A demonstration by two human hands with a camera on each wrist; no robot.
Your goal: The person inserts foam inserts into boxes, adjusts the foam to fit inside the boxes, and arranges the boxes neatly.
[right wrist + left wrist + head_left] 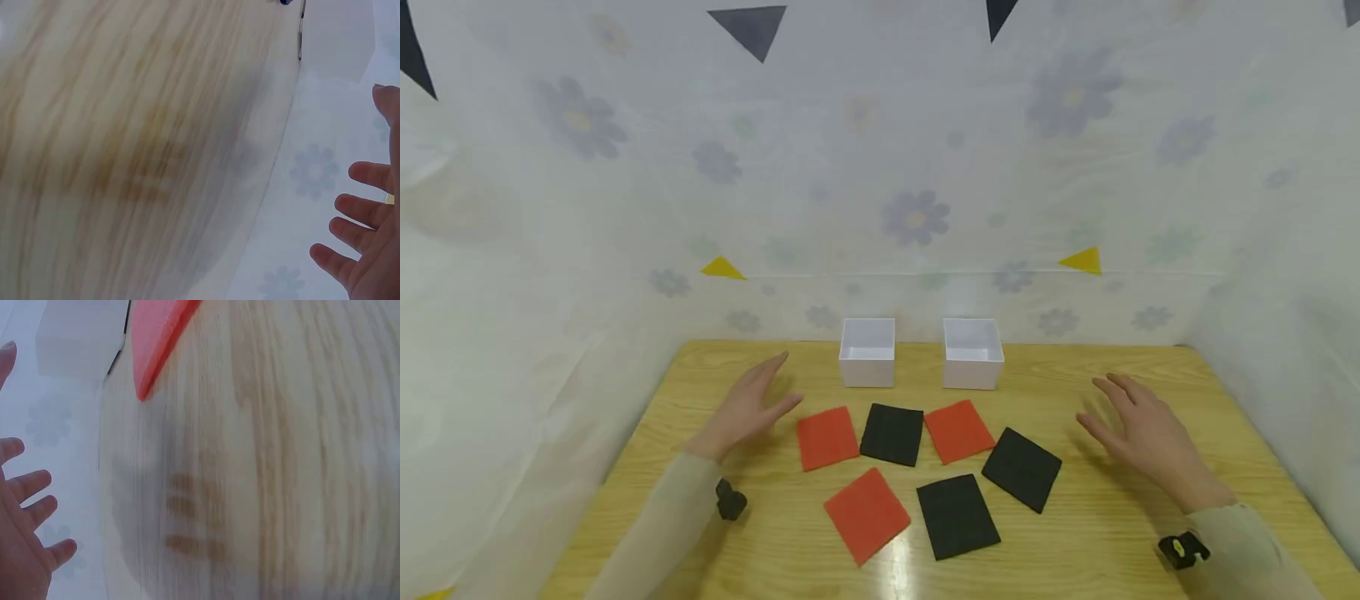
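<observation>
Head view: both hands hover over the wooden counter [1075, 533] with fingers spread and nothing in them. The left hand [747, 410] is released and sits just left of the nearest red square [827, 437]; the right hand [1150, 433] is likewise loose, to the right of a black square [1022, 468] and apart from it. 6 flat squares lie between the hands: 3 red and 3 black, among them a second red square [958, 430], a third red square [867, 513], a black square near the middle [892, 433] and a black square at the front [957, 516]. No square is lifted, so this looks like the moment ahead of a first pick. A grasp here would call for sliding fingertips under a thin edge, since the squares lie flat on the wood.

Behind the squares stand 2 white boxes, the left box [867, 372] and the right box [972, 373], side by side and apart. What shows of their insides is bare white; the near part of each floor is hidden by its front wall.

Left wrist view: the left hand [25, 531] shows spread, straight fingers above the counter, gripping nothing. A corner of a red square [156, 337] lies further on, and the hand's shadow falls on the wood.

Right wrist view: the right hand [369, 244] is open-fingered and holds nothing. The picture is blurred, showing only wood grain and the flowered cloth [312, 169] beyond the edge.
</observation>
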